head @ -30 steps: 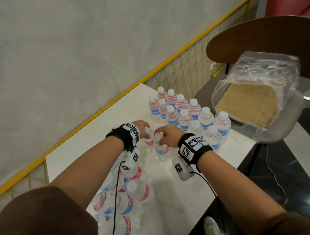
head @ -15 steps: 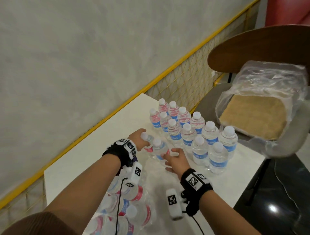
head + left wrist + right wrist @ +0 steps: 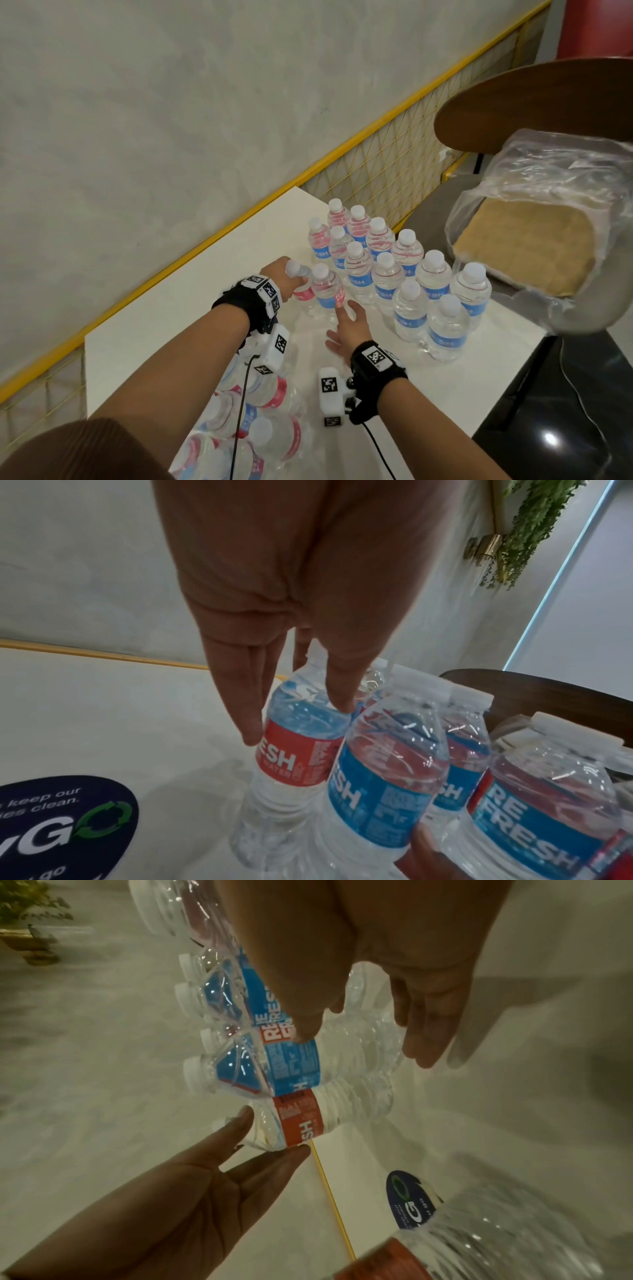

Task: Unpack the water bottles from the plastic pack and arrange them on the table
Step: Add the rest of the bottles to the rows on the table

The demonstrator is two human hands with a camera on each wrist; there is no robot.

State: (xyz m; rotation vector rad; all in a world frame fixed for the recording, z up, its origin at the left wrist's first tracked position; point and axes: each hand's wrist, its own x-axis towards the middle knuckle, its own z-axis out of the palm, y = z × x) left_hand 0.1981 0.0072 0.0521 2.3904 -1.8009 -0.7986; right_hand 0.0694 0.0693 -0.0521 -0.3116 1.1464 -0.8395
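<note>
Since one second ago, the right hand (image 3: 346, 329) has let go of the blue-label bottle (image 3: 327, 291) and drawn back toward the body, while the left hand (image 3: 284, 278) stays on the red-label bottle (image 3: 301, 287). Right-hand fingers are now straight and spread, holding nothing; one fingertip lies at or just beside the base of the blue-label bottle, and contact cannot be confirmed. Left-hand fingers (image 3: 253, 696) are nearly straight and rest on the shoulder and upper label of the red-label bottle, with the thumb on the opposite side. This bottle tilts, with its base on the table (image 3: 205, 291), touching the upright blue-label bottle. Both stand just beside the arranged bottles (image 3: 404, 270) at the far right of the table. Remaining bottles lie in the pack (image 3: 253, 421) at the near edge, under the left forearm.
</note>
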